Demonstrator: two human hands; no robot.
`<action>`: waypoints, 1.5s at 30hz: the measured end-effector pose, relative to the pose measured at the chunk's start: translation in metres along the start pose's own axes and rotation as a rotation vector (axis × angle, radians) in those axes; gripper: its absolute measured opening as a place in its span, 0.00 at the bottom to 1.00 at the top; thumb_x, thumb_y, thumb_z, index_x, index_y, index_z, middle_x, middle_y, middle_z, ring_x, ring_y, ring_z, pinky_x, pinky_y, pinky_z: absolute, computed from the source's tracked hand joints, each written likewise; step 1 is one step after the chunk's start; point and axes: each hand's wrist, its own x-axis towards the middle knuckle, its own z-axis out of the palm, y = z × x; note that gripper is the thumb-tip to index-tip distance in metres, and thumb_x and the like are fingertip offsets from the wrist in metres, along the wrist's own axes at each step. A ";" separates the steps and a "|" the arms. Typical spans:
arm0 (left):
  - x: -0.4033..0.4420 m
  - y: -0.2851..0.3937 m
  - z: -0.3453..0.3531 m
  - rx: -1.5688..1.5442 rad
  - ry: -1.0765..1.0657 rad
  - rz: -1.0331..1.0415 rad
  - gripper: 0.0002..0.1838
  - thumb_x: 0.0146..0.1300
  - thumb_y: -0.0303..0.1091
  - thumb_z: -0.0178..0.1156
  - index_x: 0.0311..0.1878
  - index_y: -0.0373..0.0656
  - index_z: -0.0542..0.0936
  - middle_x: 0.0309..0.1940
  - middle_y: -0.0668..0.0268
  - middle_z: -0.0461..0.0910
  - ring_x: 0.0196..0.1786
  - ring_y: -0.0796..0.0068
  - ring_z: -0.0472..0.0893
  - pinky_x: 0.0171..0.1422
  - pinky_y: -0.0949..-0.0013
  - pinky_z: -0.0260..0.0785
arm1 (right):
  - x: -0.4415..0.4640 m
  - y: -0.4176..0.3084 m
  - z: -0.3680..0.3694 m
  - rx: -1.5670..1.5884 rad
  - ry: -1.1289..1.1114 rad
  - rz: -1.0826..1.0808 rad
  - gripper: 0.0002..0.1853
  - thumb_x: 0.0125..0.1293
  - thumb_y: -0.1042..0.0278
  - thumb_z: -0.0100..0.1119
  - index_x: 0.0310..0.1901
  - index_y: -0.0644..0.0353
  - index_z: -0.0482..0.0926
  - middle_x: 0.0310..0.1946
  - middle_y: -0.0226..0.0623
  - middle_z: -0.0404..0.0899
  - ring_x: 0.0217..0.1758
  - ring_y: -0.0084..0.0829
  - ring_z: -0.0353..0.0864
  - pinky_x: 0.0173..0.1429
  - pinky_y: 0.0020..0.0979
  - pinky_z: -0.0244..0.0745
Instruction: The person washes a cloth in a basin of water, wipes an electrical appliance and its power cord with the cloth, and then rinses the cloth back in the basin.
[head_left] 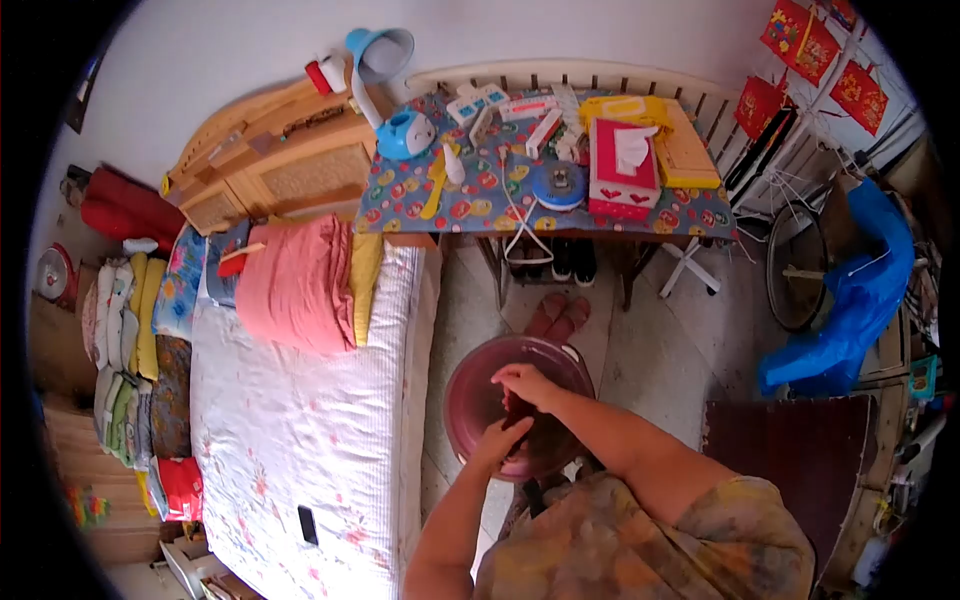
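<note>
A purplish-red round basin (462, 390) stands on the tiled floor in front of me. Both my hands are over it. Closer to me, my left hand (502, 440) is curled round a small dark red item (515, 411), whose kind I cannot make out. My right hand (527, 385) is just beyond it, fingers bent and pressed together at the top of that item. Whatever the right fingertips pinch is too small to name. The inside of the basin is dark and partly covered by my hands.
A bed (290, 420) with a folded pink quilt (300, 285) and a phone (307, 525) is on the left. Ahead stands a cluttered table (400, 200) with a tissue box (622, 170) and lamp (405, 135). Blue plastic (860, 300) and a dark red board (790, 470) are right.
</note>
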 end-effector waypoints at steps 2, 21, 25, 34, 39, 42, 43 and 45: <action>0.012 -0.008 -0.002 0.212 0.037 0.071 0.24 0.53 0.53 0.58 0.36 0.38 0.74 0.19 0.66 0.71 0.18 0.78 0.68 0.19 0.73 0.59 | 0.010 0.013 0.000 -0.037 0.035 -0.006 0.07 0.61 0.71 0.47 0.37 0.60 0.76 0.18 0.33 0.70 0.20 0.27 0.74 0.24 0.28 0.71; 0.054 -0.043 0.008 0.653 0.223 0.206 0.33 0.50 0.55 0.56 0.45 0.31 0.69 0.39 0.44 0.76 0.46 0.50 0.76 0.49 0.57 0.67 | 0.026 0.059 -0.029 -0.640 0.251 -0.115 0.11 0.63 0.60 0.47 0.38 0.60 0.72 0.23 0.39 0.74 0.27 0.32 0.76 0.33 0.32 0.72; 0.034 -0.039 0.005 0.765 0.357 0.253 0.33 0.48 0.54 0.59 0.45 0.33 0.68 0.37 0.44 0.76 0.45 0.49 0.76 0.48 0.57 0.67 | -0.018 0.012 -0.014 -0.099 0.288 0.301 0.25 0.58 0.47 0.56 0.49 0.55 0.67 0.48 0.35 0.69 0.51 0.30 0.68 0.47 0.37 0.70; 0.032 -0.056 -0.009 0.711 0.504 0.831 0.29 0.47 0.48 0.63 0.46 0.34 0.69 0.31 0.53 0.78 0.32 0.55 0.78 0.41 0.62 0.70 | -0.049 0.023 -0.037 0.056 0.025 0.263 0.35 0.53 0.50 0.62 0.60 0.51 0.59 0.55 0.31 0.64 0.55 0.32 0.64 0.54 0.36 0.64; -0.002 -0.033 -0.022 -0.353 -0.011 0.154 0.20 0.58 0.47 0.51 0.42 0.38 0.75 0.26 0.63 0.77 0.26 0.76 0.76 0.22 0.76 0.62 | -0.065 0.022 -0.039 0.415 -0.010 0.219 0.28 0.57 0.50 0.59 0.57 0.47 0.63 0.52 0.24 0.67 0.53 0.28 0.66 0.54 0.33 0.62; 0.002 -0.039 -0.025 -0.415 -0.011 0.121 0.22 0.59 0.49 0.49 0.45 0.40 0.73 0.30 0.63 0.76 0.29 0.74 0.75 0.27 0.75 0.61 | -0.068 0.023 -0.037 0.487 -0.160 0.193 0.28 0.59 0.49 0.56 0.58 0.46 0.62 0.53 0.24 0.67 0.53 0.27 0.66 0.54 0.32 0.62; 0.003 -0.041 -0.028 -0.367 -0.010 0.069 0.25 0.58 0.51 0.50 0.49 0.39 0.71 0.33 0.63 0.75 0.33 0.72 0.74 0.34 0.74 0.64 | -0.068 0.024 -0.037 0.486 -0.157 0.189 0.28 0.59 0.49 0.56 0.58 0.46 0.62 0.53 0.24 0.67 0.53 0.27 0.66 0.54 0.32 0.62; 0.005 -0.042 -0.021 -0.272 0.086 0.230 0.23 0.58 0.49 0.51 0.48 0.39 0.72 0.34 0.63 0.75 0.33 0.72 0.73 0.37 0.74 0.64 | -0.069 0.028 -0.034 0.469 -0.178 0.174 0.28 0.60 0.48 0.54 0.59 0.47 0.59 0.53 0.24 0.66 0.53 0.27 0.66 0.54 0.31 0.62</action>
